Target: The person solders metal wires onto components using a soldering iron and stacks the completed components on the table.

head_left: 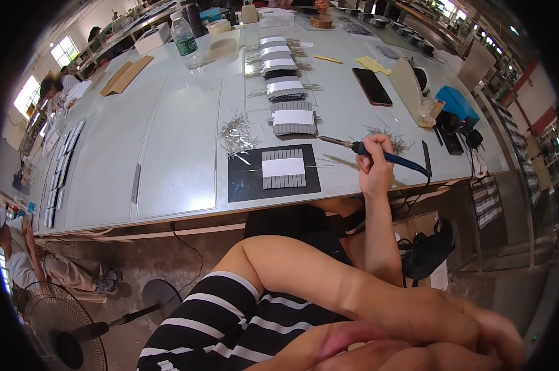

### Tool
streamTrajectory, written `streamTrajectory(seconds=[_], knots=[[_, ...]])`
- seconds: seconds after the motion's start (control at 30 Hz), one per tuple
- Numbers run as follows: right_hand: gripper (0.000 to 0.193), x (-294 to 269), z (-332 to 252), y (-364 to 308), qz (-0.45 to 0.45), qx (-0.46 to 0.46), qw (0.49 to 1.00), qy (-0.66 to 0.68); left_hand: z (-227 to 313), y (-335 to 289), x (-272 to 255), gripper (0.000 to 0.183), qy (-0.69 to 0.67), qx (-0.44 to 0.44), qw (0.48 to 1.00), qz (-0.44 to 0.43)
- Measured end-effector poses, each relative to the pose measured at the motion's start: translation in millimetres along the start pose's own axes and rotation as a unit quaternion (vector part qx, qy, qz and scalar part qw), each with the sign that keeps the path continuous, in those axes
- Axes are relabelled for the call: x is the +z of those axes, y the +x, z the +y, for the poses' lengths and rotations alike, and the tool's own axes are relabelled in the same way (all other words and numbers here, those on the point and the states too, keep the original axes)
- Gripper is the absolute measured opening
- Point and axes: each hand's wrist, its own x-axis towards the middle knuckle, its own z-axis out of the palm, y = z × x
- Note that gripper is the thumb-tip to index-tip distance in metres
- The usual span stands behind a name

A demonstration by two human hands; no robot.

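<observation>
Right hand: in the head view, right of centre, your right hand [376, 166] has its fingers wrapped round the soldering iron [358, 147].
Iron tip: it points left, near the lower right corner of your stack of grey strips [293, 117], upper centre; contact cannot be told.
Left hand: your left hand [499, 337] blurs at lower right; you cannot tell its fingers' state.
Dark mat: centre, on your tabletop [180, 136], the mat [242, 185] bears a strip panel [283, 168].

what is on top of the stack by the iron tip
A white band crosses the stack; lower layers show at its near edge, but their middles are covered.
</observation>
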Motion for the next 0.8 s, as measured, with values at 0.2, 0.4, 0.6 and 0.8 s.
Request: streamTrajectory(seconds=[0.2, 0.4, 0.6, 0.8], knots=[[0.011, 5.0, 5.8, -1.4, 0.002, 0.026, 1.0, -0.004, 9.1, -20.2, -13.3, 0.018, 0.113, 0.016, 0.991, 0.071], [0.008, -3.6, -13.3, 6.6, 0.027, -0.002, 1.0, 0.015, 29.3, -134.0, -40.3, 0.021, 0.879, 0.002, 0.452, 0.152], [0.005, -4.2, -8.1, 8.2, -0.011, 0.015, 1.0, 0.023, 17.6, -233.1, -14.6, 0.027, 0.909, -0.021, 0.089, 0.407], [0.005, -8.1, -16.1, 3.8, -0.022, 0.003, 1.0, 0.013, 21.4, -238.9, 7.0, 0.034, 0.866, -0.001, -0.146, 0.478]])
